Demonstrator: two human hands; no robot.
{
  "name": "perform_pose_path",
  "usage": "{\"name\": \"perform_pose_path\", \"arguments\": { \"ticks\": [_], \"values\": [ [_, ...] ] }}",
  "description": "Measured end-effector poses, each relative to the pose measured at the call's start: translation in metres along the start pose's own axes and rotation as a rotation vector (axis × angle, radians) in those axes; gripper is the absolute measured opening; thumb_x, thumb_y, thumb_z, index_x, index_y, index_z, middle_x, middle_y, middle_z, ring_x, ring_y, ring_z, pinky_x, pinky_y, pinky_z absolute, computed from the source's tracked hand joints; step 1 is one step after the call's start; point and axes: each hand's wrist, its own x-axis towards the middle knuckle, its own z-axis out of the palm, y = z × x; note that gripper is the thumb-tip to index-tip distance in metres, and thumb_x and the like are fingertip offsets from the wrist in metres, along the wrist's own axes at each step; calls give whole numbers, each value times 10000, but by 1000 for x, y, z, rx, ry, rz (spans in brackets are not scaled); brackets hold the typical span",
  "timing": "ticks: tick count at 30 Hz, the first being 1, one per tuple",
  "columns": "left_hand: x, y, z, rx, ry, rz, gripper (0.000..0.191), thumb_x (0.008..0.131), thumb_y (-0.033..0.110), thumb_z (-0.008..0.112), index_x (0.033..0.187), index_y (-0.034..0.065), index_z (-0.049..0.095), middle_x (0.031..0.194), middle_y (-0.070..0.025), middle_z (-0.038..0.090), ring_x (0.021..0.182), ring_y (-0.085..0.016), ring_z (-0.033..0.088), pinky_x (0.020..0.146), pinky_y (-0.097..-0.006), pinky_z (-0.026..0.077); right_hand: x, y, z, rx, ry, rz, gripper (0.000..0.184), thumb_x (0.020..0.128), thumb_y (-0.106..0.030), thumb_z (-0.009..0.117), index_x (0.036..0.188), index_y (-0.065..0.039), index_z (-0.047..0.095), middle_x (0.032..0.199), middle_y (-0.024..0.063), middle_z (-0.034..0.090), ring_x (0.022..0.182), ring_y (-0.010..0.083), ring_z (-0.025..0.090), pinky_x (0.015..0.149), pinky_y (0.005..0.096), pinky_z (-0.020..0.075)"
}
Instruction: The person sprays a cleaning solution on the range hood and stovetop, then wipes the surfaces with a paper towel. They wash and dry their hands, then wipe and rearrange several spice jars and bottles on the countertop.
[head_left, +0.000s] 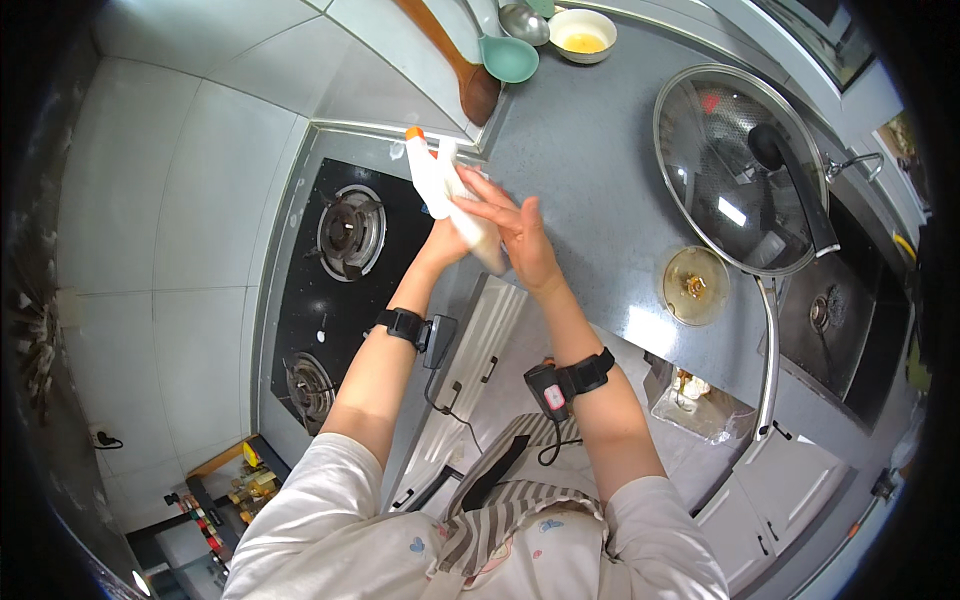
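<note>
My left hand (444, 244) is raised over the edge between the gas hob and the grey counter. A crumpled white cloth or paper towel (466, 214) covers most of it and hides its fingers. Against the cloth's right side lies my right hand (529, 244), its fingers stretched and its thumb standing apart. The cloth's lower end is blurred. Just behind the hands is a white spray bottle (426, 180) with an orange nozzle, partly hidden by the cloth. Whether the left hand touches the bottle cannot be seen.
A gas hob (322, 292) lies left. A wooden spatula (480, 94), a green ladle (510, 58) and a bowl of yellow liquid (584, 36) are at the back. To the right are a glass lid (720, 187) over a wok, a small lid (679, 289) and a sink (799, 330).
</note>
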Motion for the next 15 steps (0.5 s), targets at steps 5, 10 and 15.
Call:
{"name": "perform_pose_path", "arguments": {
  "ticks": [5, 10, 15],
  "values": [
    [7, -8, 17, -217, 60, -64, 681, 775, 253, 758, 1330, 53, 417, 1192, -126, 523, 1123, -280, 549, 951, -399, 467, 10, 15, 4, -368, 121, -187, 570, 862, -315, 716, 1264, -32, 427, 1420, 161, 421, 1326, 272, 388, 1097, 397, 300],
    [10, 61, 37, 413, 291, -67, 682, 644, 210, 801, 1211, 13, 478, 1113, -213, 465, 1059, -402, 506, 927, -438, 451, 30, 1, -7, -552, 449, -113, 639, 806, -184, 766, 1324, -23, 429, 1240, 108, 548, 1063, 187, 579, 890, 320, 471],
    [-13, 120, 22, 519, 361, -34, 969, 586, 246, 872, 1408, 56, 395, 1211, -214, 460, 1103, -385, 502, 948, -422, 440, 32, -39, -6, 133, 594, -42, 311, 891, -118, 666, 1163, -24, 549, 905, 74, 641, 858, 166, 636, 743, 329, 533]
  ]
}}
